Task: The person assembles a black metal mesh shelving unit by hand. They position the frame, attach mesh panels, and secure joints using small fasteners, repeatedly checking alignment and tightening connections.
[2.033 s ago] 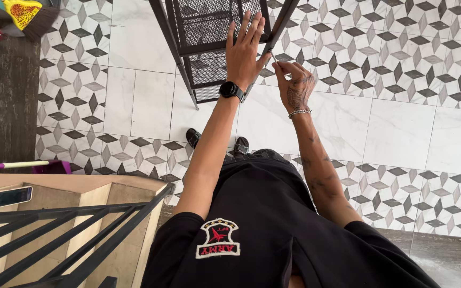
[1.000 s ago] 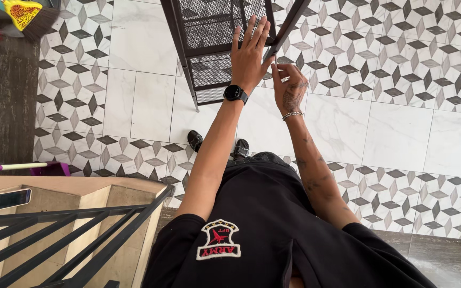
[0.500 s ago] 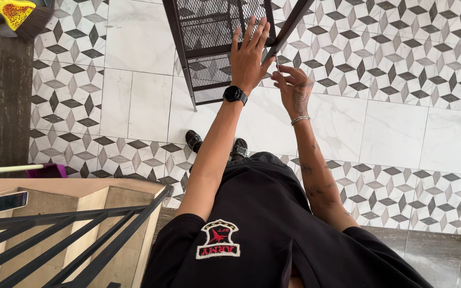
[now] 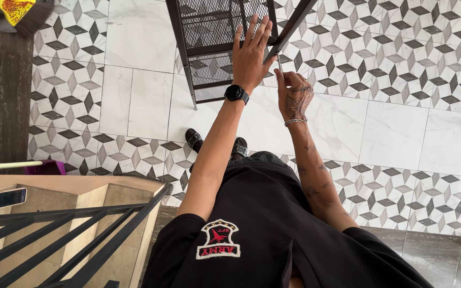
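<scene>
A black metal rack with mesh shelves point(image 4: 209, 32) stands on the tiled floor in front of me. My left hand point(image 4: 250, 56), with a black watch on the wrist, lies flat with fingers spread against the rack's top shelf near its right corner. My right hand point(image 4: 293, 95), wearing a silver bracelet, pinches a small thin metal tool point(image 4: 279, 63) at the rack's right frame bar, just beside the left hand's thumb. The tool's tip is too small to make out.
A black metal stair railing point(image 4: 65, 234) and wooden steps fill the lower left, with a phone point(image 4: 1, 199) lying on a ledge. A purple-handled mop point(image 4: 12, 166) and a broom point(image 4: 20, 13) lie at the left. My shoes point(image 4: 193, 138) stand below the rack.
My right hand has turned and dipped slightly at the frame bar while keeping its pinch on the tool. The left hand stays pressed on the shelf. The view shifted a little.
</scene>
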